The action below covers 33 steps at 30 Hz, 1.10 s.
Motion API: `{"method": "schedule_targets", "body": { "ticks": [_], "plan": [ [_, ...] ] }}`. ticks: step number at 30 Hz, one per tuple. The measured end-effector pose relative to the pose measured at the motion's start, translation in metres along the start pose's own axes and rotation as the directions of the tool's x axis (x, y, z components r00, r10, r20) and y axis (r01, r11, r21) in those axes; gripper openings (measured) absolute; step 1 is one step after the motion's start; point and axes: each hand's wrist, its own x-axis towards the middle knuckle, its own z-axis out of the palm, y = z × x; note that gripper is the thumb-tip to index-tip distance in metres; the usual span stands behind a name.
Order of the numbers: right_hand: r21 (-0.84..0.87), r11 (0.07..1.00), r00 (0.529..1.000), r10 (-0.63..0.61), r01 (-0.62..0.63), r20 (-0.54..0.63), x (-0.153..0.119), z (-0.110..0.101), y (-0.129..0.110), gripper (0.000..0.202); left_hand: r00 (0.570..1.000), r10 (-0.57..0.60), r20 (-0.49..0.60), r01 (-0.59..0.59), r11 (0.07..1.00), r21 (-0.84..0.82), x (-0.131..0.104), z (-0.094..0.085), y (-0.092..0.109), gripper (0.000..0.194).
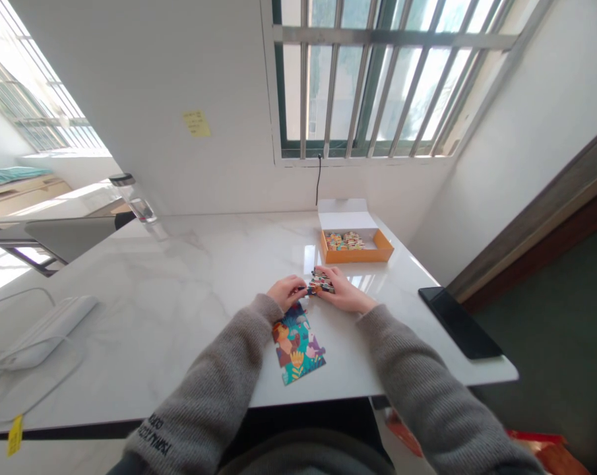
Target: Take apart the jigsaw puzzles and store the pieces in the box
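A partly joined jigsaw puzzle (298,353) lies flat near the table's front edge, its teal surface printed with animals and plants. Just beyond its far end, my left hand (284,293) is closed, fingertips pinching a small dark puzzle piece (303,291). My right hand (346,291) is wrapped round a stack of puzzle pieces (322,281), close to the left fingertips. Behind the hands stands an orange box (360,256), its white lid raised, with more loose pieces (345,241) inside on the left. The pictures on the held pieces are too small to make out.
The white marble-look table (194,284) meets a wall at the back. A black phone or tablet (459,323) lies at the right edge. A clear bottle (137,201) stands at the back left; a white power strip (51,333) with cables lies at the left.
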Motion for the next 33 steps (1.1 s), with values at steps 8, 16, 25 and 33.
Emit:
{"method": "schedule_targets", "body": {
  "ticks": [8, 16, 25, 33],
  "plan": [
    [-0.023, 1.000, 0.998, 0.016, -0.015, 0.065, 0.000, -0.003, -0.006, 0.081, 0.998, -0.019, 0.060, 0.001, 0.960, 0.279, 0.009, 0.012, 0.004, 0.012],
    [0.048, 0.999, 1.000, 0.009, -0.009, -0.005, 0.003, 0.000, -0.006, 0.073, 0.975, -0.152, -0.162, 0.189, 0.953, 0.238, 0.013, 0.016, 0.012, 0.051],
    [0.227, 0.974, 1.000, 0.002, -0.004, 0.006, 0.000, 0.005, -0.013, 0.072, 0.995, -0.089, 0.040, 0.073, 0.952, 0.297, 0.015, 0.026, 0.006, 0.090],
    [0.345, 0.928, 0.958, 0.217, -0.142, -0.188, 0.012, 0.030, -0.018, 0.049, 0.992, -0.108, 0.072, 0.076, 0.931, 0.357, 0.014, 0.029, 0.017, 0.087]
  ]
}}
